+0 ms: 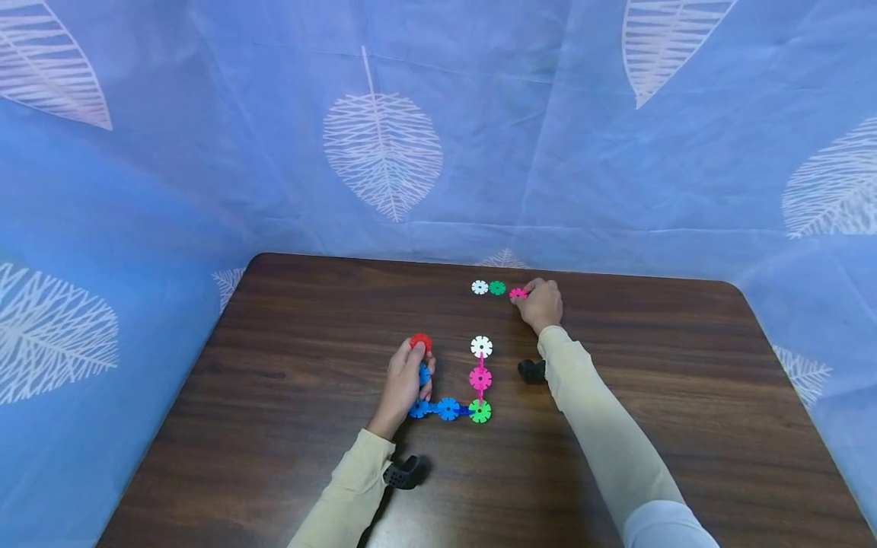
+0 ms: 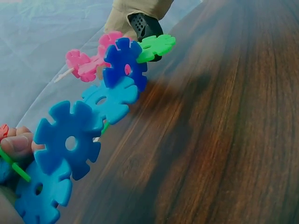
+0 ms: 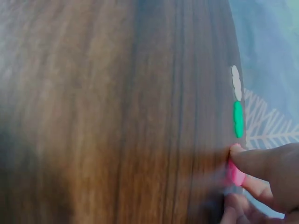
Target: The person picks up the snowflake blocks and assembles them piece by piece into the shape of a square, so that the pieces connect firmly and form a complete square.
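Observation:
My left hand (image 1: 403, 377) grips a U-shaped chain of interlocked snowflake discs, its thumb on the red disc (image 1: 421, 342) at one end. Below the red one come several blue discs (image 2: 69, 140), partly hidden by the fingers in the head view. The chain turns at a light green disc (image 1: 479, 412), then runs up through a pink disc (image 1: 480, 378) to a white disc (image 1: 482, 347). Near the far table edge, my right hand (image 1: 541, 304) pinches a loose pink disc (image 3: 237, 173) between thumb and fingers.
A loose white disc (image 1: 479, 288) and a green disc (image 1: 497, 288) lie side by side, left of the right hand. Behind the dark wooden table (image 1: 308, 304) hangs a blue cloth (image 1: 274, 152) with white leaf prints. A black strap device (image 1: 404, 473) sits on the left wrist.

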